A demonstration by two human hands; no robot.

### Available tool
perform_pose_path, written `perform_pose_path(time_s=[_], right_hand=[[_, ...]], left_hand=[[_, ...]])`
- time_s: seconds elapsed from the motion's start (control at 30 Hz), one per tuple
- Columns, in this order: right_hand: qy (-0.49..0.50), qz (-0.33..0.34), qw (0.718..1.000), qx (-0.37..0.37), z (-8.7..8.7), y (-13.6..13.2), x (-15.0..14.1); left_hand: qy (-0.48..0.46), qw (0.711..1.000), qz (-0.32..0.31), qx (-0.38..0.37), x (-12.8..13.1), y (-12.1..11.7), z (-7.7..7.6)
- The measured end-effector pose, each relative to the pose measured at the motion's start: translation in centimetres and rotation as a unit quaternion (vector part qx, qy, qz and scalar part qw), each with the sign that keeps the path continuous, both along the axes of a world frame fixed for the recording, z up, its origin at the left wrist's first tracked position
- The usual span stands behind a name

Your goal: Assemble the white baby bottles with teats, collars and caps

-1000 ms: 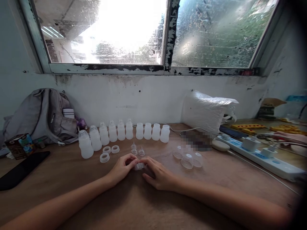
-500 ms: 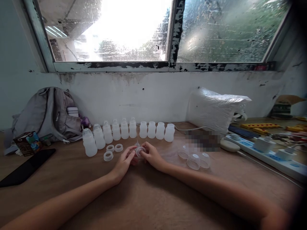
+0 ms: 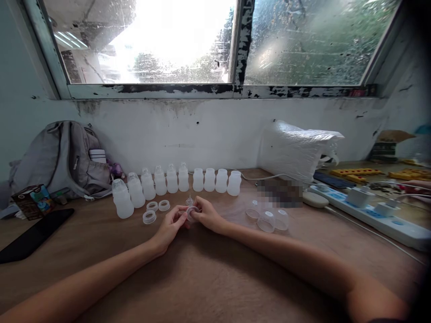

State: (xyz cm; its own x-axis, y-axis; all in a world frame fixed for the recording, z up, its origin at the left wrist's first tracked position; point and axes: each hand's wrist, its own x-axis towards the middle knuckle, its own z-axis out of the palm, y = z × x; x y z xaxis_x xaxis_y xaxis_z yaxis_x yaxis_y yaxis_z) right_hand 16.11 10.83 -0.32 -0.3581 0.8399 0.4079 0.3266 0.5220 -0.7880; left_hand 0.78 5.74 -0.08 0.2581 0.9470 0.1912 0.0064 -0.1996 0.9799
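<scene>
Close together over the table, my left hand [image 3: 173,224] and my right hand [image 3: 208,216] pinch a clear bottle collar ring [image 3: 193,214] between their fingertips. Just past the ring a clear bottle teat [image 3: 189,201] points upward; I cannot tell whether it touches the ring. Three loose collar rings [image 3: 149,217] lie left of my left hand. Behind stands a curved row of frosted baby bottles: several at left have clear caps, such as this capped bottle [image 3: 122,199], and several at right are topless, such as this open bottle [image 3: 234,184]. Three clear caps [image 3: 266,222] lie to the right.
On the left are a grey backpack [image 3: 57,166], a small carton [image 3: 32,202] and a black phone-like slab [image 3: 37,235]. A silvery bag [image 3: 292,152] leans at the wall. A power strip [image 3: 370,217] with cables runs along the right, near yellow parts [image 3: 357,174].
My view has shifted slightly, moving everything a little left. Both hands stay on the collar ring, the right fingers slightly closer over it. Part of another hand appears at the far right edge.
</scene>
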Motion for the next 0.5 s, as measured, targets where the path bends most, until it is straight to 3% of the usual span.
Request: perform_pose_path(time_s=[0.5], right_hand=[[-0.007,0.034,0.999,-0.031,-0.81,0.72,0.26]], left_hand=[[0.041,0.999,-0.007,0.020,0.07,-0.11,-0.04]])
